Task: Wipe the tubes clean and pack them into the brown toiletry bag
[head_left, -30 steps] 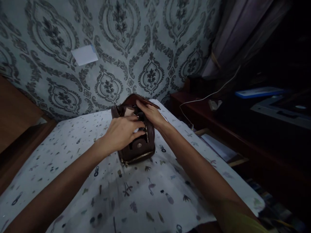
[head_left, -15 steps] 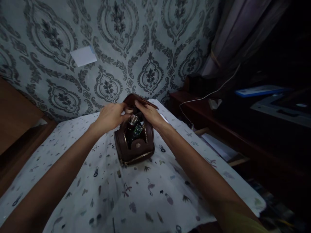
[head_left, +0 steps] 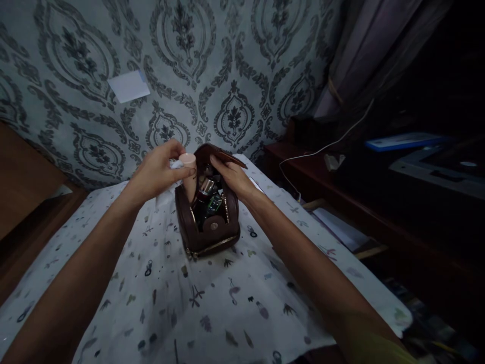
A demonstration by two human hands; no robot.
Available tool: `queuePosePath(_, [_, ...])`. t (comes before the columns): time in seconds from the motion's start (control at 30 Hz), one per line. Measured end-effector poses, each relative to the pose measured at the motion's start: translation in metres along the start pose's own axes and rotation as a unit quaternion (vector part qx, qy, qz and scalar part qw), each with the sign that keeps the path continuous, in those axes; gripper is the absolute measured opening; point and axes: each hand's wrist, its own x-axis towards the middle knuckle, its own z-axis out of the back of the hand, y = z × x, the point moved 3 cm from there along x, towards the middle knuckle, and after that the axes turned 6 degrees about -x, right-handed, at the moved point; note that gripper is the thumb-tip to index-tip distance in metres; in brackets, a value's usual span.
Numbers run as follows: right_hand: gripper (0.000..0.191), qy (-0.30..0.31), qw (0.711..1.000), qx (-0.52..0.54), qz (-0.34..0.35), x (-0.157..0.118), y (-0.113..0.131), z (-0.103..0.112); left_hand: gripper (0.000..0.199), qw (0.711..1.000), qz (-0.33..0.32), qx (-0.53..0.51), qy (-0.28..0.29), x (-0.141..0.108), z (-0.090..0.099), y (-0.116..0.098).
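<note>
A brown bag (head_left: 212, 237) with gold zips stands unzipped on the patterned white cloth (head_left: 178, 303). Inside it lie small bottles (head_left: 214, 203), one with a silvery cap. My left hand (head_left: 159, 169) is closed on a beige tube (head_left: 188, 177) at the bag's left rim; the tube's lower end reaches into the opening. Something whitish shows behind the left fingers, too hidden to name. At the right, my right hand (head_left: 231, 177) grips the raised brown flap (head_left: 214, 150), thumb on its inner side and the other fingers hidden.
A patterned wall with a white card (head_left: 129, 86) rises behind the cloth. To the right are a dark red desk (head_left: 312, 164), a white cable (head_left: 328, 146), an open drawer with papers (head_left: 341, 230) and a blue-edged object (head_left: 405, 142). Brown wood (head_left: 28, 177) stands left.
My left hand has moved left and up out of the bag's opening, and the beige tube in it now shows clearly. My right hand stays on the flap.
</note>
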Motion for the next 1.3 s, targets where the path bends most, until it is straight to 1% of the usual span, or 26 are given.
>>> queuePosePath(0.13, [0.072, -0.001, 1.000, 0.023, -0.005, -0.001, 0.002, -0.001, 0.033, 0.992, -0.066, -0.066, -0.087, -0.017, 0.026, -0.029])
queuePosePath(0.23, [0.074, -0.007, 1.000, 0.020, -0.005, -0.001, 0.004, -0.001, 0.034, 0.974, -0.137, -0.088, -0.157, -0.029, 0.039, -0.046])
queuePosePath(0.3, [0.076, -0.013, 1.000, 0.012, -0.005, -0.001, 0.004, -0.001, 0.032, 0.963, -0.170, -0.085, -0.192, -0.038, 0.040, -0.051])
queuePosePath(0.4, [0.072, -0.016, 1.000, 0.013, -0.007, 0.000, 0.002, 0.000, 0.031, 0.957, -0.200, -0.033, -0.209, -0.053, 0.030, -0.050])
queuePosePath(0.57, [0.063, -0.024, 1.000, 0.002, 0.009, 0.001, 0.001, 0.000, 0.027, 0.956, -0.212, 0.093, -0.179, -0.073, 0.003, -0.037])
queuePosePath(0.63, [0.063, -0.024, 1.000, 0.003, 0.012, 0.001, 0.002, 0.000, 0.020, 0.947, -0.245, 0.140, -0.151, -0.078, -0.007, -0.033])
queuePosePath(0.67, [0.063, -0.024, 1.000, 0.003, 0.012, 0.001, 0.002, 0.001, 0.017, 0.937, -0.270, 0.175, -0.136, -0.079, -0.013, -0.032])
queuePosePath(0.73, [0.063, -0.023, 1.000, -0.001, 0.012, 0.001, 0.002, 0.001, 0.011, 0.904, -0.321, 0.259, -0.108, -0.082, -0.023, -0.030])
queuePosePath(0.8, [0.063, -0.018, 1.000, -0.006, 0.011, 0.001, 0.001, 0.002, 0.014, 0.866, -0.355, 0.342, -0.089, -0.086, -0.032, -0.029])
queuePosePath(0.87, [0.063, -0.015, 1.000, -0.007, 0.010, 0.001, 0.001, 0.002, 0.020, 0.837, -0.365, 0.401, -0.075, -0.089, -0.038, -0.030])
queuePosePath(0.93, [0.065, -0.014, 1.000, -0.005, 0.003, 0.002, -0.001, 0.002, 0.024, 0.823, -0.356, 0.438, -0.057, -0.092, -0.041, -0.033])
queuePosePath(1.03, [0.065, -0.019, 1.000, -0.003, 0.000, 0.002, -0.002, 0.002, 0.028, 0.819, -0.343, 0.460, -0.020, -0.095, -0.043, -0.036])
queuePosePath(1.1, [0.063, -0.021, 1.000, -0.002, 0.005, 0.002, -0.001, 0.001, 0.029, 0.819, -0.351, 0.453, 0.000, -0.097, -0.043, -0.036])
queuePosePath(1.2, [0.063, -0.014, 1.000, 0.004, 0.008, 0.001, 0.001, 0.000, 0.027, 0.827, -0.363, 0.429, 0.019, -0.099, -0.043, -0.032])
queuePosePath(1.3, [0.064, -0.012, 1.000, 0.003, 0.011, 0.000, 0.003, -0.001, 0.023, 0.838, -0.354, 0.413, 0.040, -0.099, -0.041, -0.028])
